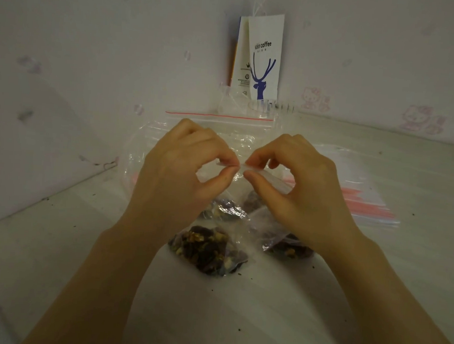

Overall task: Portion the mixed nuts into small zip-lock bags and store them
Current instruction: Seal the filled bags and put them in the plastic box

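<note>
Both hands are raised over the table's middle and pinch the top strip of a small clear zip-lock bag. My left hand pinches its left end between thumb and forefinger; my right hand pinches it just to the right. The bag hangs down with dark nuts in its bottom. In front of it lies a filled small bag of mixed nuts. A second filled bag lies partly under my right wrist.
A large clear zip-lock bag with a red strip lies behind the hands. A stack of unused small bags with red strips lies to the right. A white paper coffee bag stands in the wall corner. Crumbs dot the white table.
</note>
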